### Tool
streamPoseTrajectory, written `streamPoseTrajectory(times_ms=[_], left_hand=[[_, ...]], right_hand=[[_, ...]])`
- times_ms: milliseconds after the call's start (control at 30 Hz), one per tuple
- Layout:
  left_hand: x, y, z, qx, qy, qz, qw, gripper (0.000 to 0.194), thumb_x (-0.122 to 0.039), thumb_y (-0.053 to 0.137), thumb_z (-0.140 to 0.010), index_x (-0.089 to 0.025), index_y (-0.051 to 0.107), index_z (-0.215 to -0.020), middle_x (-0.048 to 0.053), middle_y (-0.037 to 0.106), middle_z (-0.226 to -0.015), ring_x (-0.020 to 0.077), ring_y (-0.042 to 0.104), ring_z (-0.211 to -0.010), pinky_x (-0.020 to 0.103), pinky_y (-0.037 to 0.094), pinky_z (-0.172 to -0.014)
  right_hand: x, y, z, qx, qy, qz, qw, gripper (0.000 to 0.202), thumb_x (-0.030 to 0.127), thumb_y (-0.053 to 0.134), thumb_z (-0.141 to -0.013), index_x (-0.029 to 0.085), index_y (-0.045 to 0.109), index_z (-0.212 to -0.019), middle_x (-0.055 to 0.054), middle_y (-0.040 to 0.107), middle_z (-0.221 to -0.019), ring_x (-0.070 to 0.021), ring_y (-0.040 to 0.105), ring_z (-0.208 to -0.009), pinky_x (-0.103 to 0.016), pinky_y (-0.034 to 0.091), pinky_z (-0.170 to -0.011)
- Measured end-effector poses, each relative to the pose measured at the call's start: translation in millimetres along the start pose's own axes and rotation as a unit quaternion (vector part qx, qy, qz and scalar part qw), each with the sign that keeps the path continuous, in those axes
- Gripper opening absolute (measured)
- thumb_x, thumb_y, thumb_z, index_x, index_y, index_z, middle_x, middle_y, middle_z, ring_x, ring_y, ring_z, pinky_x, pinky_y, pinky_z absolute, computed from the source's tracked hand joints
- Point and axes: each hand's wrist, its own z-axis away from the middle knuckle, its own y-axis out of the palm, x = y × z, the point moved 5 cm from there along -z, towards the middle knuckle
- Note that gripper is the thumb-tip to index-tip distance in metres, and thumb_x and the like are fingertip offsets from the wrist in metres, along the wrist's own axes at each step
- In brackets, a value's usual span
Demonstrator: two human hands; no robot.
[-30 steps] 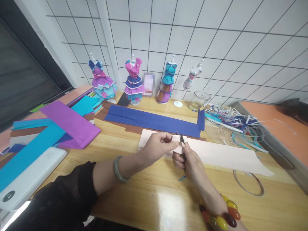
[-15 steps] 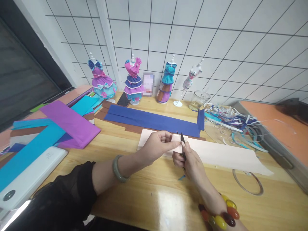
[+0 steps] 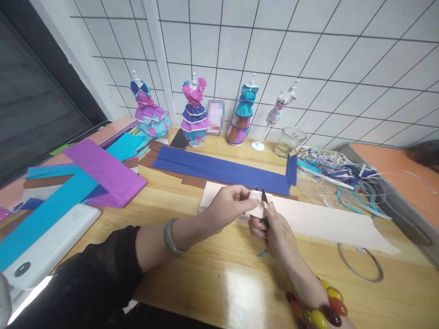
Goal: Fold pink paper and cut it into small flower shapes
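Between thumb and fingers, my left hand (image 3: 230, 204) pinches a small folded piece of pale pink paper (image 3: 255, 209). My right hand (image 3: 276, 228) is closed around dark scissors (image 3: 264, 197), whose blades point up and away beside that piece; the handles are mostly hidden by my fingers. Whether the blades are cutting at this instant I cannot tell. Under and behind both hands lies a long pale pink strip (image 3: 322, 223). Farther back, a dark blue strip (image 3: 219, 170) rests over brown paper (image 3: 192, 183).
Small dressed mannequins (image 3: 195, 114) and a bare mannequin (image 3: 280, 107) line the tiled wall. A glass jar (image 3: 290, 140) and a heap of thin scraps (image 3: 338, 167) are at the right. Purple paper (image 3: 106, 173) and a white device (image 3: 61, 240) lie left; a ring (image 3: 377, 269) lies right.
The whole view has shifted slightly, so everything appears a little farther right. Both hands keep their hold on the pink piece and the scissors, with hardly any change between them.
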Motion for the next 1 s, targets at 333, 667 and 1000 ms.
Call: streamPoseTrajectory(times_ms=[333, 667, 1000], left_hand=[[-0.3, 1.6, 0.7, -0.004, -0.003, 0.026, 1.000, 0.021, -0.030, 0.065, -0.068, -0.013, 0.052, -0.066, -0.001, 0.052, -0.065, 0.0078, 0.047, -0.063, 0.023, 0.035, -0.064], [4.0, 0.5, 0.7, -0.031, -0.005, 0.026, 0.999, 0.025, -0.031, 0.066, -0.067, -0.014, 0.047, -0.062, -0.004, 0.045, -0.061, 0.0065, 0.040, -0.060, 0.023, 0.031, -0.061], [10.3, 0.1, 1.4, -0.043, -0.008, 0.030, 0.999, 0.023, -0.031, 0.065, -0.069, -0.014, 0.051, -0.065, -0.003, 0.048, -0.061, 0.0067, 0.043, -0.060, 0.022, 0.032, -0.060]], right_hand=[[-0.1, 3.9, 0.1, -0.004, -0.004, -0.007, 1.000, 0.053, 0.061, 0.027, -0.086, 0.021, 0.030, -0.052, 0.005, 0.024, -0.047, -0.0096, 0.020, -0.044, -0.026, 0.015, -0.043], [-4.6, 3.1, 0.1, -0.020, 0.003, -0.018, 1.000, 0.053, 0.062, 0.028, -0.086, 0.021, 0.030, -0.052, 0.005, 0.025, -0.046, -0.0097, 0.020, -0.043, -0.026, 0.015, -0.043], [-4.2, 5.0, 0.0, -0.021, 0.007, -0.032, 0.999, 0.054, 0.062, 0.027, -0.086, 0.021, 0.030, -0.051, 0.005, 0.024, -0.046, -0.0094, 0.021, -0.042, -0.026, 0.016, -0.043]])
